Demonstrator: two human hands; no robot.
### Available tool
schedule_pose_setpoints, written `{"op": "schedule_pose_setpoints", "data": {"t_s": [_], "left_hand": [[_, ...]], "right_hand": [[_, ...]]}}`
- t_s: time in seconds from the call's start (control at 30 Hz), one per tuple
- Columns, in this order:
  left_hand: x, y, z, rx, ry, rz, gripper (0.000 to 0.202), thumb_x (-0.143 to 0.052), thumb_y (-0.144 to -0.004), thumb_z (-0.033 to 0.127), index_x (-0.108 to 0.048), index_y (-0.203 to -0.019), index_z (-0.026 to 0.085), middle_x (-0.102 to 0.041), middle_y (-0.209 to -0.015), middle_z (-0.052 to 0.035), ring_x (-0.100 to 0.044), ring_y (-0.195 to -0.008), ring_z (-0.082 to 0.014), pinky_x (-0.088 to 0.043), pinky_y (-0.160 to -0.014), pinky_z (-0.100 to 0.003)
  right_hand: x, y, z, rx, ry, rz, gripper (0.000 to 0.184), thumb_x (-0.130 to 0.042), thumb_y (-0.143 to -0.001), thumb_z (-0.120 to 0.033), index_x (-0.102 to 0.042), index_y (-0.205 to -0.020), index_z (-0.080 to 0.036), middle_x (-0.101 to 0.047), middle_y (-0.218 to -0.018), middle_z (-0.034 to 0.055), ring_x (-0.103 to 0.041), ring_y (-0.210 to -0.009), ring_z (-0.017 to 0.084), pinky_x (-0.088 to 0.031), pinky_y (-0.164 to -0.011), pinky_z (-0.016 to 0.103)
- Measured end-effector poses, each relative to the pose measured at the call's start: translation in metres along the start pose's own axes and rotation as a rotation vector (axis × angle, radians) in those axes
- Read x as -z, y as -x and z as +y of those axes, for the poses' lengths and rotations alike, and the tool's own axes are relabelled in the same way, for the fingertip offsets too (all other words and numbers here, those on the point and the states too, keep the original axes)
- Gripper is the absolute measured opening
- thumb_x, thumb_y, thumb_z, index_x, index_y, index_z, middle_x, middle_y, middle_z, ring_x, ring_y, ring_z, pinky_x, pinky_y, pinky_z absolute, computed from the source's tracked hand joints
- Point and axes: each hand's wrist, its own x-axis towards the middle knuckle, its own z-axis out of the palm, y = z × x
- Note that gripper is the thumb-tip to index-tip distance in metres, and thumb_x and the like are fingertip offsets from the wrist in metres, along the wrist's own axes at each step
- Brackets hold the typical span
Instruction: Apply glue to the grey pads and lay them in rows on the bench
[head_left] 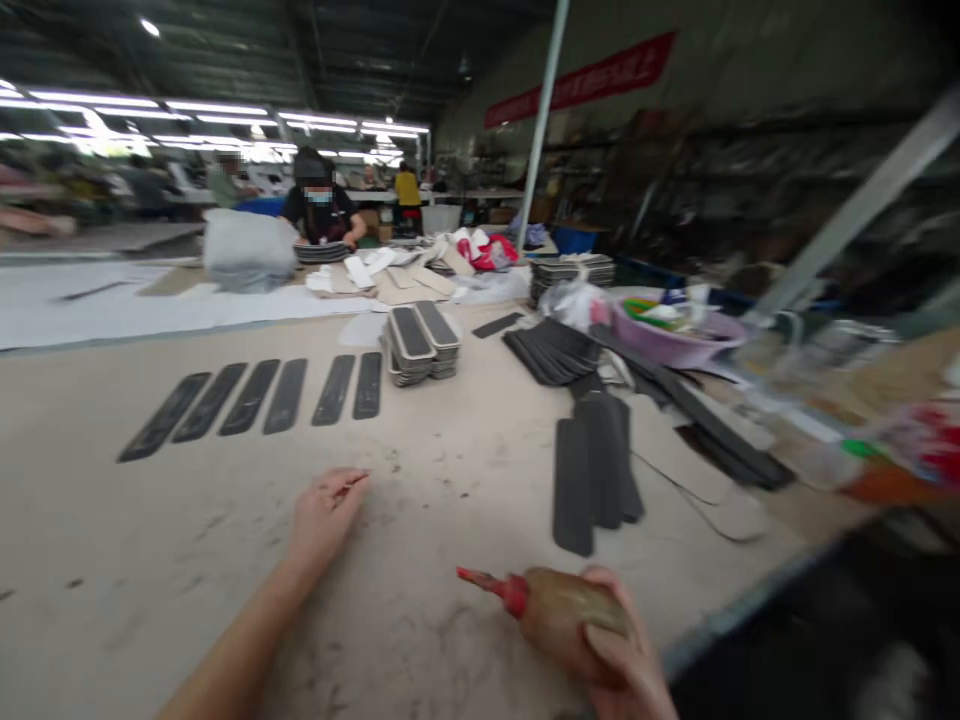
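In my right hand (626, 650) is a brown squeeze bottle (562, 610) with a red nozzle, held tilted with its tip pointing left above the table. My left hand (330, 515) is over the middle of the table, thumb and fingers pinched together; whether anything small is between them is hidden. Beyond it lies a row of several dark strips (285, 395) with rounded ends, set side by side. Two stacks of pale-edged dark pieces (420, 340) stand right of that row. Nearer my right hand, plain dark strips (592, 470) lie fanned and overlapping.
A larger fan of dark pieces (551, 350) lies at the right, before a pink basin (675, 335) filled with items. Beige cut pieces (690, 470) lie nearby. Across the table a masked person (322, 205) handles a stack. A metal pole (544, 120) rises behind.
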Motion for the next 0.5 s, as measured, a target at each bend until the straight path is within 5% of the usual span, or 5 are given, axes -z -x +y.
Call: {"op": "schedule_pose_setpoints", "data": {"t_s": [0.27, 0.4, 0.5], "left_hand": [[-0.099, 0.048, 0.134, -0.588, 0.143, -0.404, 0.026, -0.052, -0.085, 0.03, -0.071, -0.098, 0.019, -0.069, -0.104, -0.0102, -0.066, -0.094, -0.0203, -0.056, -0.085, -0.034], [-0.126, 0.06, 0.177, -0.782, -0.022, -0.519, 0.028, -0.052, -0.082, 0.021, -0.068, -0.105, 0.018, -0.067, -0.11, -0.011, -0.061, -0.101, -0.0216, -0.053, -0.088, -0.034], [-0.137, 0.061, 0.196, -0.895, -0.092, -0.581, 0.018, -0.052, -0.081, 0.017, -0.069, -0.08, 0.022, -0.07, -0.088, -0.0056, -0.061, -0.091, -0.0213, -0.051, -0.082, -0.033]], "right_hand": [[0.009, 0.009, -0.033, 0.078, -0.261, -0.003, 0.036, -0.075, -0.064, -0.031, -0.055, -0.094, -0.024, -0.068, -0.09, 0.003, -0.064, -0.079, 0.024, -0.052, -0.074, 0.037], [0.018, 0.017, -0.05, 0.12, -0.327, 0.044, 0.033, -0.074, -0.063, -0.03, -0.057, -0.092, -0.024, -0.065, -0.085, 0.0003, -0.062, -0.077, 0.021, -0.051, -0.068, 0.032], [0.022, 0.016, -0.056, 0.142, -0.342, 0.058, 0.032, -0.072, -0.063, -0.028, -0.057, -0.091, -0.024, -0.063, -0.083, -0.0008, -0.06, -0.076, 0.019, -0.05, -0.067, 0.03]]}}
